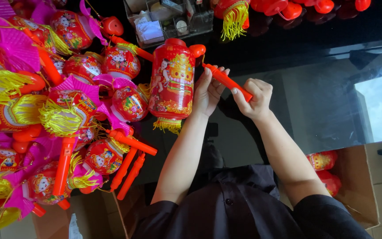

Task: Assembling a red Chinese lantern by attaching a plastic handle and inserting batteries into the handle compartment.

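**Two hands on a toy lantern's orange handle**

Seen from the head camera, a person in a dark shirt works over a glossy black table [315, 102]. The left hand [208, 90] is closed around the near end of an orange plastic handle [226, 82], close to where it meets a red cylindrical lantern [172, 82] with a yellow fringe along its bottom. The right hand [254, 98] is clenched on the handle's other end, thumb pressed along the stick. The lantern hangs just beside the left hand, above the table's edge and tilted slightly. To the person's left lies a heap of finished lanterns [67, 110], red and pink with yellow tassels and orange handles. A clear plastic organiser box [169, 20] stands behind the lantern. An open cardboard box [354, 186] at the right holds more red lanterns.
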